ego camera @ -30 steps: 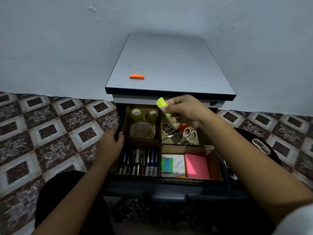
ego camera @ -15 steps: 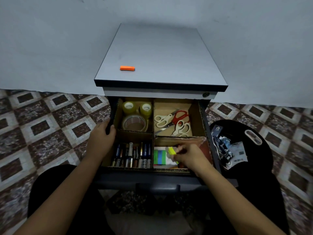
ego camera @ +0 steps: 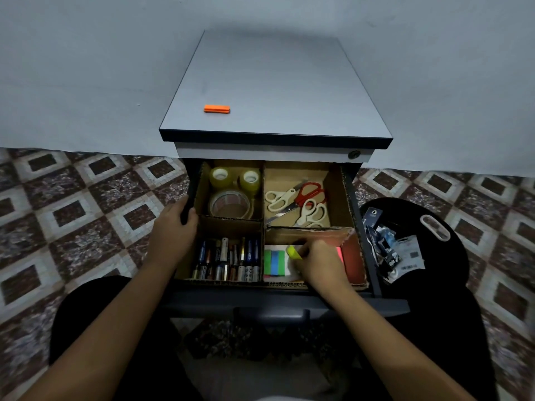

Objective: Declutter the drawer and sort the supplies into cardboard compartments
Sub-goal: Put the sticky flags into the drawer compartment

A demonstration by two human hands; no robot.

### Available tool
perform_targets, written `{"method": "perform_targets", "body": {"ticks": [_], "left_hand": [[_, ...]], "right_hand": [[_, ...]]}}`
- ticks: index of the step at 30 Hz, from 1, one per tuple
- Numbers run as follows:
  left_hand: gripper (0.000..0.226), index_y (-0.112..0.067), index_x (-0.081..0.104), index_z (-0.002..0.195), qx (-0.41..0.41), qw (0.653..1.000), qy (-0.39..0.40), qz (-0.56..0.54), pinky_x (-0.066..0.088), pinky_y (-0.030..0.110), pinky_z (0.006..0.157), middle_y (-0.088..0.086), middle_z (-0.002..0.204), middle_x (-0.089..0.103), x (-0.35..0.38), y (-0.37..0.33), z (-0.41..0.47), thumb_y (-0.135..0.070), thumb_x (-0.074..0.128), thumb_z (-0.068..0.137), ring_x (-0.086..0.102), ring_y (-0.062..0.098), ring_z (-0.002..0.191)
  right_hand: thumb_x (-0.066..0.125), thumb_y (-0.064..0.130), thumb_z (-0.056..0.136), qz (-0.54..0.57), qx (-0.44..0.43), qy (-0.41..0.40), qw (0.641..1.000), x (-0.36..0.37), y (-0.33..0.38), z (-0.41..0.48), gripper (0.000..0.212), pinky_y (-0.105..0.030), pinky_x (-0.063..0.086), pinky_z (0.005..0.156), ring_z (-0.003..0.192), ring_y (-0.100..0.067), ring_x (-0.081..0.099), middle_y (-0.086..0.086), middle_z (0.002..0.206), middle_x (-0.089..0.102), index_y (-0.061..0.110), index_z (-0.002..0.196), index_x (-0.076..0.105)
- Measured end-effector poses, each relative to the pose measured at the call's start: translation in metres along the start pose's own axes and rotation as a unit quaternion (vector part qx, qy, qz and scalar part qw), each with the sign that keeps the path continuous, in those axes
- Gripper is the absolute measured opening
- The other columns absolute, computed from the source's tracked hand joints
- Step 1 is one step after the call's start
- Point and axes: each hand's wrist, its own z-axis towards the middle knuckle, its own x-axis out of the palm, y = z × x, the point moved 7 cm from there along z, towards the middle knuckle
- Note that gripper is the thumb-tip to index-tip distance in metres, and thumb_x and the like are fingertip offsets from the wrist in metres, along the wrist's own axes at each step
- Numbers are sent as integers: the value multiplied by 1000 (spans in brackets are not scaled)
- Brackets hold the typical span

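Observation:
The open drawer (ego camera: 348, 198) holds four cardboard compartments. Tape rolls (ego camera: 230, 195) fill the far left one, scissors (ego camera: 298, 202) the far right, batteries (ego camera: 228, 259) the near left. In the near right compartment lie coloured sticky flags (ego camera: 275, 260) and a pink note pad (ego camera: 351, 256). My right hand (ego camera: 321, 263) is down in that compartment, pinching a small yellow sticky pad (ego camera: 293, 252) just above the flags. My left hand (ego camera: 173, 230) grips the drawer's left wall.
An orange pad (ego camera: 217, 109) lies on the grey cabinet top (ego camera: 275, 91). A black round stool (ego camera: 417, 250) at the right carries torn packaging (ego camera: 390, 250) and a white clip (ego camera: 435, 227). Patterned floor tiles lie on both sides, a plain wall behind.
My right hand came down from above the scissors compartment into the near right compartment with the yellow pad. The left hand stayed on the drawer wall.

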Motion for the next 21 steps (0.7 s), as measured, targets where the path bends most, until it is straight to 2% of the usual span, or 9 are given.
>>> {"method": "perform_targets", "body": {"ticks": [7,10,13,18,21], "left_hand": [[43,-6,45,137,-1,1000,-4,0,37,35,100,16,134,51,0,-1,0,-21,46,97,46,28,125],[43,-6,44,138,0,1000,0,-1,37,35,100,17,135,50,0,-1,0,-21,45,98,45,29,125],[43,-7,44,138,-2,1000,1,-5,36,35,101,17,136,49,0,-1,0,-21,46,98,44,29,126],[43,-6,44,138,-3,1000,1,0,35,34,102,17,136,49,0,-1,0,-21,45,98,44,28,127],[44,-7,44,139,-2,1000,0,1,35,34,102,17,136,49,0,-1,0,-22,45,98,43,28,127]], "right_hand": [[64,15,80,-24,-29,-3,999,1,4,-2,10,-29,48,65,78,-29,65,-14,80,69,7,81,70],[59,15,86,-35,-31,-17,999,-2,5,-4,17,-25,39,59,68,-26,58,-12,72,65,6,75,69],[56,15,89,-48,-35,-29,998,-2,6,-4,21,-23,36,58,64,-23,54,-14,76,68,3,76,68],[58,13,87,-68,-50,-34,996,-2,8,-5,18,-27,43,58,71,-27,64,-13,76,68,2,76,68],[59,10,85,-69,-50,-27,996,-2,9,-5,14,-31,51,65,75,-27,65,-13,78,69,2,80,70]]}}
